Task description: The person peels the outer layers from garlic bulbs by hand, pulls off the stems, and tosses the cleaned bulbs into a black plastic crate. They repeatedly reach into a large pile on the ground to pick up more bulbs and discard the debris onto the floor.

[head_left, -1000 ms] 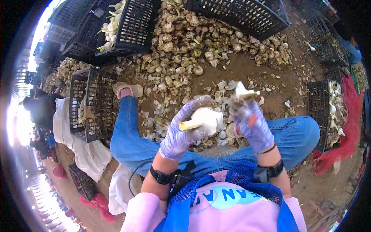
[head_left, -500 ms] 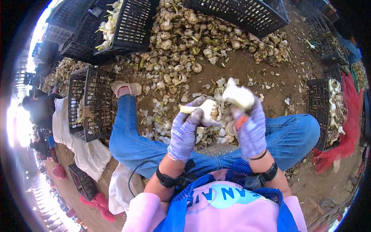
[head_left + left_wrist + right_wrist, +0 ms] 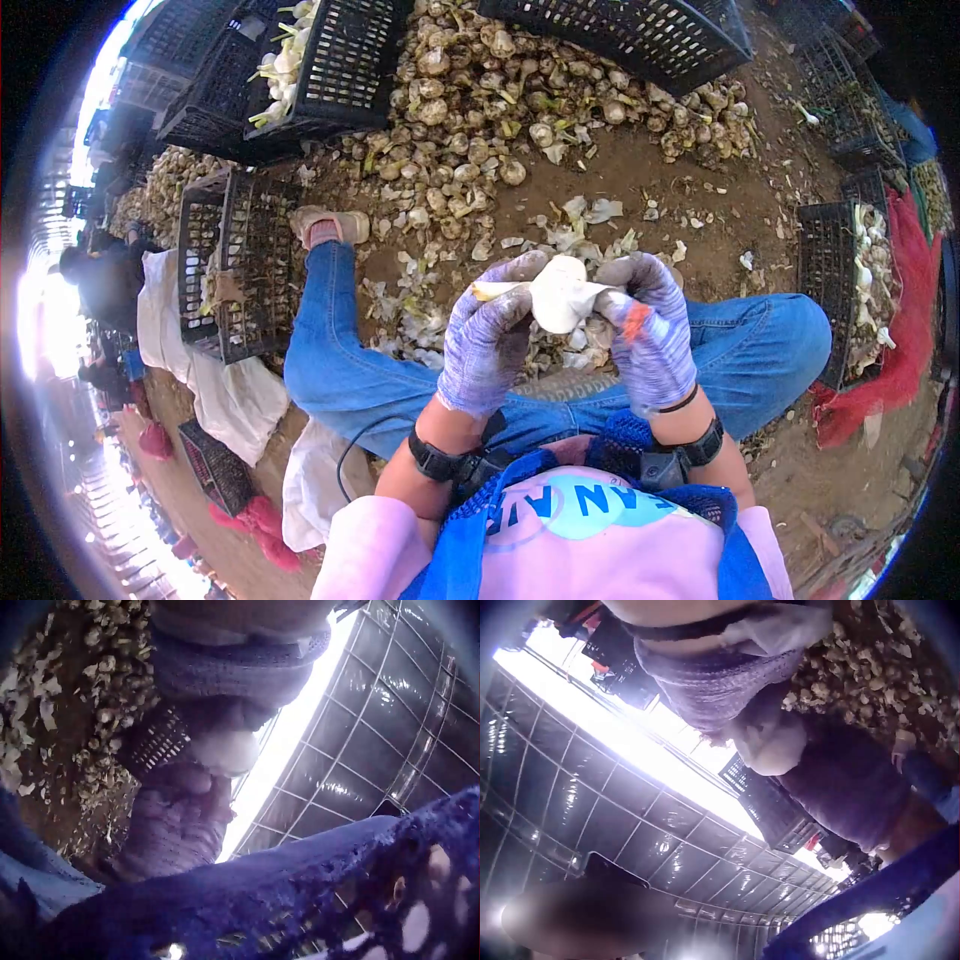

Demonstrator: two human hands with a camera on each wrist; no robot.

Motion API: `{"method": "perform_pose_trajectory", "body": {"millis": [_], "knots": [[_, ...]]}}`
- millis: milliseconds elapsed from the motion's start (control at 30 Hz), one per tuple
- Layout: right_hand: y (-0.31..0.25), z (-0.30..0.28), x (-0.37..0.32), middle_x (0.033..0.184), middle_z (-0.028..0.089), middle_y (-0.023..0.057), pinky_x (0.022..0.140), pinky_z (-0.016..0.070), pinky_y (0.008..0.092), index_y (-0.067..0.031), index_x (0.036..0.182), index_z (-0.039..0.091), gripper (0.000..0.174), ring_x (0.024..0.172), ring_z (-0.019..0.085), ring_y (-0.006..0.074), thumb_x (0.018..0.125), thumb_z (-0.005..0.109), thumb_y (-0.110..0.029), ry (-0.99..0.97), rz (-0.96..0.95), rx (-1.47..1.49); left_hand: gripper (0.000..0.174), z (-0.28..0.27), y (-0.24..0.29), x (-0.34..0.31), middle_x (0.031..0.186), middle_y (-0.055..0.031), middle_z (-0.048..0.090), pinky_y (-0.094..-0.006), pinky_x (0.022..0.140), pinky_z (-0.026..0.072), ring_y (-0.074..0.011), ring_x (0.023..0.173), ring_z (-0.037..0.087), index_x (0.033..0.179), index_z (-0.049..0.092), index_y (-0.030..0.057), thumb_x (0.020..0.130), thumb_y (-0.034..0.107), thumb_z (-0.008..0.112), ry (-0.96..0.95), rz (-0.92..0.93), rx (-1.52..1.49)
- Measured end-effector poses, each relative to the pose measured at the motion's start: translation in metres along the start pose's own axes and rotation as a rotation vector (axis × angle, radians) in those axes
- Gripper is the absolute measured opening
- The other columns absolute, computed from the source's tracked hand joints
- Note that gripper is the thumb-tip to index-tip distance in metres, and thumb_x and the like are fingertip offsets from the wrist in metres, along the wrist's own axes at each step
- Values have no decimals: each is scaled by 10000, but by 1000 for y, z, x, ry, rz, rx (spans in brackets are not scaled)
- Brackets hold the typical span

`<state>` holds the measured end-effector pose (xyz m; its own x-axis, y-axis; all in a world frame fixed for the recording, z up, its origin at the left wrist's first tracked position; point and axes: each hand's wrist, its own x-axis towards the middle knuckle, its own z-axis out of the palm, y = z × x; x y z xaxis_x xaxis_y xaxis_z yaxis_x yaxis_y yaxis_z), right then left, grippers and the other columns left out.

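A white garlic bulb is held between both gloved hands in the head view, its stem pointing left. My left hand pinches the stem side between thumb and fingers. On the other side my right hand, with an orange mark on the glove, pinches a piece of pale skin at the bulb's edge. The left wrist view shows the bulb between the two gloves; in the right wrist view the bulb is partly covered by fingers.
A heap of unpeeled garlic lies ahead, with loose skins on the ground between the legs. Black crates stand at the front, front left, left and right. Red netting lies beyond the right crate.
The hands have come together at one bulb. The right hand has moved left, and the white piece it held up is no longer seen apart from the bulb. The left hand still holds the stem side.
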<state>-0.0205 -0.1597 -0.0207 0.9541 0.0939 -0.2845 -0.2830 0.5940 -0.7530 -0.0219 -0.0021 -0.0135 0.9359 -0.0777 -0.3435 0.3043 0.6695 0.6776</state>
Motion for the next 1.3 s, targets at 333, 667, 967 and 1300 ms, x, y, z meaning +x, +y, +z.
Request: {"method": "perform_pose_trajectory", "body": {"millis": [333,667,967,1300], "knots": [[-29,-24,17,963,550,93,676,476,264,-31,1039,505,197,799,538,162,845,522,-52,52,-155,393,493,-11,-3,3,1149,-161,532,-434,937,408,-314,1075,509,1130,495,12,715,214,668,-118,23,-351],[-33,1,-9,920,562,34,753,449,236,-33,1091,516,328,854,531,98,787,616,-108,-222,-7,-281,469,-7,20,-3,1006,-137,581,-363,855,452,-242,937,569,1120,535,-13,706,171,656,-70,98,189],[-33,0,-3,890,529,27,746,428,241,-38,975,522,285,834,489,96,743,667,-116,-306,130,-424,450,4,31,-6,954,-133,591,-330,835,434,-222,903,561,1090,553,-37,690,164,598,-242,189,653],[-34,3,-1,899,557,107,768,441,348,-38,944,577,309,856,541,279,648,668,-44,-493,-330,-917,479,4,30,-1,914,-126,609,-295,769,474,-202,833,586,1087,536,-64,692,207,540,-142,-108,426]]}}
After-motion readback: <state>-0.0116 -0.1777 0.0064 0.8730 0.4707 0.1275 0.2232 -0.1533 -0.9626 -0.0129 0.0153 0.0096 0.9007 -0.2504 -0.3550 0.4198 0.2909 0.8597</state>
